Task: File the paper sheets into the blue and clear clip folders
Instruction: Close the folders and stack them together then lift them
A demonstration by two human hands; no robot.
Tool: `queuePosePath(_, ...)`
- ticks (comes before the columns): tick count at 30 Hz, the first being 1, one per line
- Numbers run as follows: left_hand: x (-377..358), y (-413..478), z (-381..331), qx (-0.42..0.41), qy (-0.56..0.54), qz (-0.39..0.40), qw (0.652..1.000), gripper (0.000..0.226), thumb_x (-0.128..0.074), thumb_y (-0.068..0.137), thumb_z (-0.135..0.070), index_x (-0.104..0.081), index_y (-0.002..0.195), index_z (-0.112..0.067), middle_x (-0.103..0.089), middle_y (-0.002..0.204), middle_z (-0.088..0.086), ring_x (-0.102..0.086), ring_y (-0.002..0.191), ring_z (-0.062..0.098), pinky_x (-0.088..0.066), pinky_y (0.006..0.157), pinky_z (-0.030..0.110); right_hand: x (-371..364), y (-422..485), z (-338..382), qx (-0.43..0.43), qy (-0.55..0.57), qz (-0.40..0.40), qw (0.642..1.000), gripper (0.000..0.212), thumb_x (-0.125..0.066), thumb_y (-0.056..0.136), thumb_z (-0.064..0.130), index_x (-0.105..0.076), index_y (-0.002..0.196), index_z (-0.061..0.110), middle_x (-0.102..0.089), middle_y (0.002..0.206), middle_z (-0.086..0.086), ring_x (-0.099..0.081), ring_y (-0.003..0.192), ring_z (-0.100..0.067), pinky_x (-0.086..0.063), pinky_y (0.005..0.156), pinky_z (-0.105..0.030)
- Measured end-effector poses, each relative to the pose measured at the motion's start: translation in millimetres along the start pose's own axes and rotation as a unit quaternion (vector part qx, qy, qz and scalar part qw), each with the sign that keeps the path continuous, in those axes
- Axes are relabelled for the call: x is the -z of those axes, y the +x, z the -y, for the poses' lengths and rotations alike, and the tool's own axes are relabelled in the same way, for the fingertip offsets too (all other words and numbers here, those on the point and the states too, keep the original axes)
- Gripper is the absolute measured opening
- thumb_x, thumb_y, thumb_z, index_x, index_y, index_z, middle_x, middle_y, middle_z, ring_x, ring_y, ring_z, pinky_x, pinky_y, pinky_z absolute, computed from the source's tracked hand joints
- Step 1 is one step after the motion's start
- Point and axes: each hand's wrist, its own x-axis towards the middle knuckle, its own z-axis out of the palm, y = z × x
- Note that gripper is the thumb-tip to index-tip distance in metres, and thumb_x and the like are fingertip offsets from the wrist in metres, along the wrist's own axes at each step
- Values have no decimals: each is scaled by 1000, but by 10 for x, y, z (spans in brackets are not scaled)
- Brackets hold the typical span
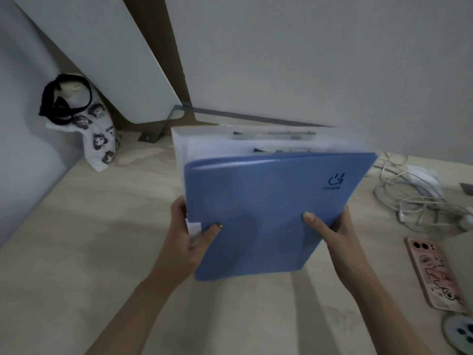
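I hold the blue clip folder point(258, 213) up above the table, closed, its front cover with a dark logo facing me. Behind it, stacked against its back, stands the clear clip folder point(204, 142), whose black metal clip shows along the top edge. My left hand point(189, 239) grips the stack's left edge, thumb on the blue cover. A white corner of a paper sheet point(193, 228) sticks out by that hand's fingers. My right hand point(332, 234) grips the right edge, thumb on the cover.
A pale wooden table point(89, 239) lies below. A patterned cloth pouch with a black strap point(89, 124) stands at the back left. White cables point(414, 198) lie at the right, a phone in a pink case point(432, 272) below them. A white board leans against the wall behind.
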Motion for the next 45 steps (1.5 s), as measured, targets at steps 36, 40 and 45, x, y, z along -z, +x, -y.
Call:
queuePosePath(36,1449,654,1102,302,-13,-63,951,56,-73,68,-42,-54,112,-12,-64,104,2,-65,89,19,-52,70,30,-1617,603,-838,-196,-188,170,947,41,-63,83,35,-55,121,21,-65,112,10,-63,91,0,-51,61,-10)
queuePosePath(40,1909,970,1376,334,1,-44,941,43,-70,80,-36,-54,112,-13,-65,107,5,-65,95,24,-52,77,34,-2134,854,-1005,-228,-184,190,937,39,-63,84,36,-60,118,16,-67,114,2,-66,88,-3,-50,59,-10)
queuePosePath(45,2340,1345,1627,350,12,-8,937,46,-66,83,-37,-56,118,-9,-67,110,8,-67,92,24,-55,80,37,-2637,1174,-1110,-272,-214,207,915,41,-60,84,42,-60,116,15,-66,105,1,-62,80,-6,-45,48,-10)
